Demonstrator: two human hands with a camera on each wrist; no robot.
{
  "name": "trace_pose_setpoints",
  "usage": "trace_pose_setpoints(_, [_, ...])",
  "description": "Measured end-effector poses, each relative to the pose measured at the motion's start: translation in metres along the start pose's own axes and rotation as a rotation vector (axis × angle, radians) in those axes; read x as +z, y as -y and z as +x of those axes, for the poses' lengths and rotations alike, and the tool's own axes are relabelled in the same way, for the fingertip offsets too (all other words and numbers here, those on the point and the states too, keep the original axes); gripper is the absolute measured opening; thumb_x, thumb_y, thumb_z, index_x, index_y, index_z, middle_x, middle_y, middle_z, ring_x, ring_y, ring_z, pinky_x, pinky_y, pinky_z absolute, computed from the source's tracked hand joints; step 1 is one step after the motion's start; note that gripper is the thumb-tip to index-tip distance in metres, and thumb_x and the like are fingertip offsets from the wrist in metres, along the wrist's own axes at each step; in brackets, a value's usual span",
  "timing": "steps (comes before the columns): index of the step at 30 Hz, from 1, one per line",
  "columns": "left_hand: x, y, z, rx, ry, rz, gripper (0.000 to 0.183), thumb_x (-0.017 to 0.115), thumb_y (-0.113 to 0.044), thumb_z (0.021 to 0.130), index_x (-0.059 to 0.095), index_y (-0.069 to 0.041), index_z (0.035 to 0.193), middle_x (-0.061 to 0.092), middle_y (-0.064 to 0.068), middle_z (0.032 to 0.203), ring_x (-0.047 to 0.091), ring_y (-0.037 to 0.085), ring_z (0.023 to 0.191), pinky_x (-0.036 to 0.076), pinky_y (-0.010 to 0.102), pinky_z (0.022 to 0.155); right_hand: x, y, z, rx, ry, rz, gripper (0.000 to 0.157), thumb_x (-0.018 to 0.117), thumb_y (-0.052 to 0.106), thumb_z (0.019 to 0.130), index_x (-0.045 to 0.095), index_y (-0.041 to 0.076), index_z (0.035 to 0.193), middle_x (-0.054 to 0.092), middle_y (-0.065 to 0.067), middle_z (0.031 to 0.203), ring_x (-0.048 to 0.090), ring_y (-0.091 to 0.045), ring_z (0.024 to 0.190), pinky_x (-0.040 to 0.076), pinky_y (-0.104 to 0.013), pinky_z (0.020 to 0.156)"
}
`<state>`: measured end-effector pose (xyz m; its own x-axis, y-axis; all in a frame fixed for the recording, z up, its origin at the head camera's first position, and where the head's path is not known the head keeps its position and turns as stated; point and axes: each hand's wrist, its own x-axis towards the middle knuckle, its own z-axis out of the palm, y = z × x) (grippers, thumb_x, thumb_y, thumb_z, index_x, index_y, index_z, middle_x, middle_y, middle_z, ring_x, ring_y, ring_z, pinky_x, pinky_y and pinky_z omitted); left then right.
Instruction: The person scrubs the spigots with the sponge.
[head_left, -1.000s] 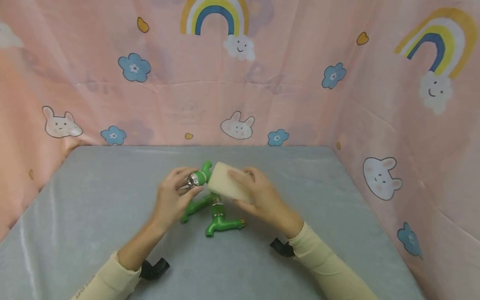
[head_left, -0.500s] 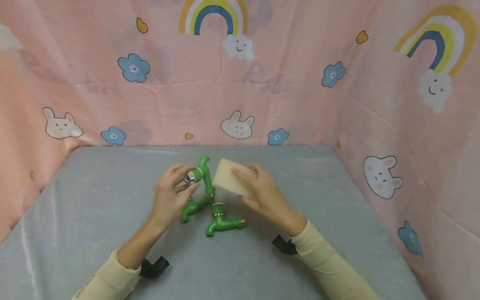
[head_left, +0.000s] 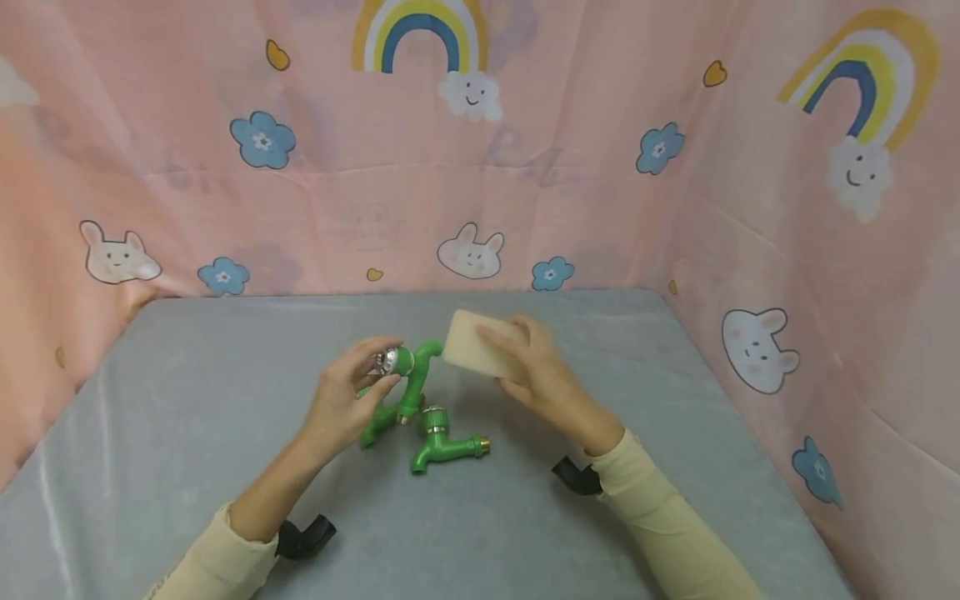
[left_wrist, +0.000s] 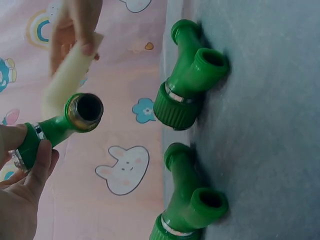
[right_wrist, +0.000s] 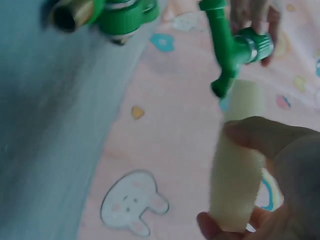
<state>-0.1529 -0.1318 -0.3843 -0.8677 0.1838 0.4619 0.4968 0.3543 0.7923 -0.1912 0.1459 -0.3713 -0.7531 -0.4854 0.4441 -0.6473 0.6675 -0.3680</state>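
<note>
My left hand (head_left: 347, 397) grips a green faucet (head_left: 418, 379) by its ribbed knob, holding it up above the table. Its threaded brass end (left_wrist: 86, 112) faces the left wrist camera. In my right hand (head_left: 552, 385) is a cream-coloured sponge (head_left: 480, 343), pinched between thumb and fingers beside the faucet's curved spout. Two more green faucets lie on the table below: one (head_left: 448, 448) in front, its brass end pointing right, and another (head_left: 378, 419) partly hidden behind my left hand and the held faucet.
A grey cloth covers the table (head_left: 480, 533). Pink curtains (head_left: 315, 200) printed with rainbows and rabbits hang at the back and sides. Black bands or tubes (head_left: 306, 537) show beside both wrists.
The left hand has turned the held faucet, so its spout swings right and its brass end comes down and left. The sponge has moved right and slightly up, away from the faucet.
</note>
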Motion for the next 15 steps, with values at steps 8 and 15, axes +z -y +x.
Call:
trace_pose_setpoints(8, [0.006,-0.002,-0.001,0.000,0.136,-0.043,0.044,0.064,0.008,0.093,0.054,0.000,0.136,0.062,0.017,0.136,0.063,0.028,0.120,0.059,0.038,0.096,0.005,0.004,0.001,-0.016,0.069,0.039,0.072,0.079,0.007,0.085,0.049,0.020,0.150,0.044,-0.028,0.140,0.049,-0.043,0.124,0.055,-0.055,0.092])
trace_pose_setpoints(15, [0.007,0.003,0.000,-0.104,0.142,-0.104,0.057,0.065,0.005,0.093,0.046,0.000,0.147,0.057,0.022,0.143,0.058,0.035,0.129,0.054,0.028,0.103,-0.004,-0.011,-0.001,0.108,0.083,0.009,0.071,0.079,0.001,0.083,0.053,0.017,0.148,0.042,-0.028,0.142,0.046,-0.044,0.126,0.052,-0.058,0.097])
